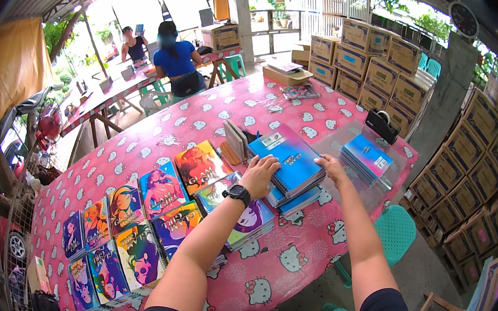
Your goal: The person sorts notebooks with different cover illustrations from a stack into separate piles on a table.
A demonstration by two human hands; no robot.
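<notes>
A stack of blue spiral notebooks [290, 160] lies between my hands, tilted over more blue notebooks [300, 202] beneath it. My left hand [261, 175], with a black watch on its wrist, grips the stack's near left corner. At the right edge, my right hand [334, 168] holds the stack between thumb and fingers. Just left of my left wrist lie notebooks with a purple and green face cover [249, 219]. Rows of colourful illustrated notebooks [140, 253] spread to the left. Another blue and pink notebook stack [367, 160] sits right of my right hand.
A pink patterned cloth covers the table [259, 289]. A tape dispenser [382, 126] stands at its far right, and a wooden holder [236, 142] beyond my left hand. Stacked cartons [368, 71] rise behind. A green chair [395, 234] is at the right. Two people work at another table.
</notes>
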